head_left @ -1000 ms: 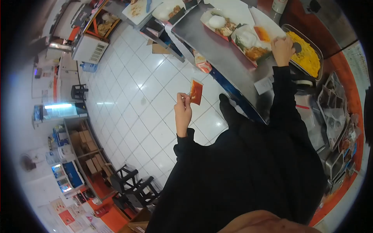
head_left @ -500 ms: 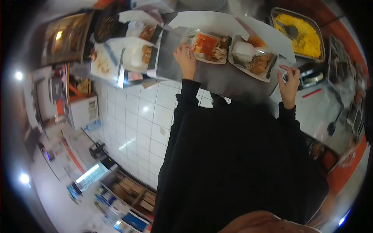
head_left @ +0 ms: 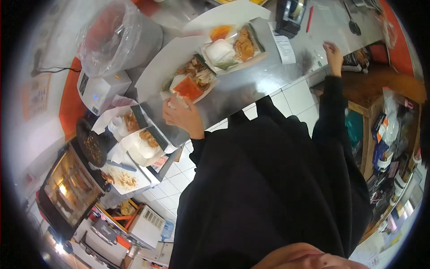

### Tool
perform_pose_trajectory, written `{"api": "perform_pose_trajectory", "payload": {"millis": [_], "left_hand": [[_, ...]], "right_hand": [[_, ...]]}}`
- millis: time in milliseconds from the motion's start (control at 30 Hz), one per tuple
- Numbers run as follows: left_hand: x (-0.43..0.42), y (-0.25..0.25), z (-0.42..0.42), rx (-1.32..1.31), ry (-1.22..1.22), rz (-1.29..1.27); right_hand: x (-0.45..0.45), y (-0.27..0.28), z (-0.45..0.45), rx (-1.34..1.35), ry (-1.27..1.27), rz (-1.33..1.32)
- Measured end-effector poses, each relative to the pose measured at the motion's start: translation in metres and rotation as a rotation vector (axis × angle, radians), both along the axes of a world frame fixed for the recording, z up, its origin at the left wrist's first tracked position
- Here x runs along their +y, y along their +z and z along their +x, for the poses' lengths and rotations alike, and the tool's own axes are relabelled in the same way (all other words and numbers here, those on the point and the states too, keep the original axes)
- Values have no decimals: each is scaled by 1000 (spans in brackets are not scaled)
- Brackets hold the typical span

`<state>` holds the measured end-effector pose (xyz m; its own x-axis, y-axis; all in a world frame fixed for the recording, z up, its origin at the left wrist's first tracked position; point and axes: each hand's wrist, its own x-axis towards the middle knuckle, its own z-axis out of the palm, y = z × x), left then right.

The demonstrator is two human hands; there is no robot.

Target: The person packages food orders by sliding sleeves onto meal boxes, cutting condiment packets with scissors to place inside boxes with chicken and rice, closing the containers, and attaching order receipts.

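My left hand (head_left: pixel 182 117) is at the near edge of an open food box (head_left: pixel 208 88), its fingers apart beside a red sauce packet (head_left: pixel 188 89) that lies over the white rice and next to shredded meat. Touching that box is a second open box with rice (head_left: pixel 220 51), a fried piece (head_left: pixel 243 45) and another sauce packet (head_left: pixel 220 32). Over the counter's front edge on the right hovers my right hand (head_left: pixel 333 56), its fingers loosely curled and apart, holding nothing visible.
A tape dispenser (head_left: pixel 290 19) and a paper slip (head_left: pixel 282 44) lie behind the boxes. Left stand a bag-lined bin (head_left: pixel 121 38), a white printer (head_left: pixel 103 90), two more food boxes (head_left: pixel 142 145) and a cutting board with a blue knife (head_left: pixel 122 166). A wooden shelf (head_left: pixel 365 110) is at right.
The view has swung toward the right end of the counter. The sauce packet, first in my left hand, now lies in the box. My right hand has left the far box's side.
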<state>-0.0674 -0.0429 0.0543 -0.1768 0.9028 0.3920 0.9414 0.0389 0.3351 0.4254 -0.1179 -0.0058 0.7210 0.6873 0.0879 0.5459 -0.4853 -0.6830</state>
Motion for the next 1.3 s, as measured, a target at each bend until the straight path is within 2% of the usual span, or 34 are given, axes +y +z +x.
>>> {"api": "perform_pose_trajectory", "payload": {"millis": [67, 100, 167, 233, 267, 333, 400, 467, 533, 667, 700, 733, 800, 833, 867, 933, 967, 1067, 1100, 1233, 1300], "left_hand": [[-1, -10, 9, 189, -154, -161], [-2, -5, 19, 194, -154, -157], [-6, 14, 64, -146, -316, 4], [-21, 20, 122, -351, -625, -80], [-26, 20, 152, -461, -837, -124], [-35, -3, 206, -396, -1000, -273], [-48, -46, 239, -379, -912, -260], [-44, -75, 255, -364, -830, -238], [-48, -92, 257, -375, -749, -196], [-55, -103, 261, -279, -682, -199], [-56, -101, 262, -195, -669, -201], [-55, -101, 264, -187, -671, -208], [-58, -102, 266, -112, -663, -190], [-58, -102, 266, -99, -654, -190], [-59, -103, 267, -95, -655, -203], [-59, -103, 267, -54, -638, -205], [-59, -104, 267, -54, -643, -215], [-60, -106, 266, -55, -665, -250], [-60, -107, 266, -48, -652, -233], [-63, -111, 266, -77, -634, -222], [-62, -111, 267, -75, -635, -224]], "right_hand": [[35, -18, 24, 14, -12, -4], [52, -24, 28, -74, -43, -19], [86, -31, 38, -160, -56, -28], [106, -44, 44, -332, 37, -370], [112, -52, 50, -321, 46, -363], [117, -66, 67, -314, 201, -417], [92, -17, 54, 200, 289, -463], [53, -25, 50, 852, 307, -9], [31, -20, -1, 948, 374, 292], [42, -48, -83, 1026, 428, 575], [42, -54, -89, 902, 389, 513], [41, -58, -91, 910, 382, 513], [36, -49, -95, 283, 363, 442], [35, -48, -98, 376, 245, 444], [36, -46, -99, 384, 239, 434], [39, -45, -99, 275, 338, 370], [43, -51, -97, 96, 258, 397], [41, -51, -101, 239, 257, 406], [41, -46, -99, 192, 408, 360], [45, -53, -98, 277, 416, 520], [45, -51, -96, 89, 500, 423]]}}
